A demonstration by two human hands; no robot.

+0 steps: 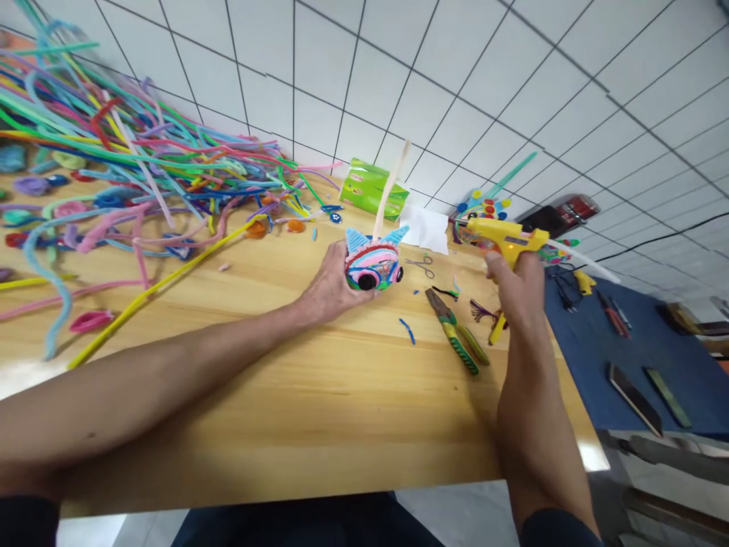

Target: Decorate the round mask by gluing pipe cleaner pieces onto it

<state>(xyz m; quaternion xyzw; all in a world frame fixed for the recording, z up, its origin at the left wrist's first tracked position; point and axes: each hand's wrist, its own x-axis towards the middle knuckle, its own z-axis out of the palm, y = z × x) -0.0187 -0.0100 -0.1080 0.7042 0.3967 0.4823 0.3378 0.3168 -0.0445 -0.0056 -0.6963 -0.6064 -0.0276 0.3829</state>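
My left hand (327,292) is closed around a colorful pipe-cleaner animal head (373,262) with blue pointed ears, pink and blue stripes and dark round eyes. A pale pipe cleaner (392,190) rises upright at the top of the head; I cannot tell whether it is joined on. My right hand (518,285) grips a yellow hot glue gun (506,237), its nozzle pointing left over the table. Small scissors (421,264) lie between the two hands. Pliers (456,332) with green and yellow handles rest below them.
A large heap of colored pipe cleaners (171,167) covers the table's left side. A green tissue pack (373,190) and a white paper (424,228) lie near the tiled wall (319,68). Flower-like pieces (484,205) stand behind the glue gun. A blue surface (592,357) holds tools at right.
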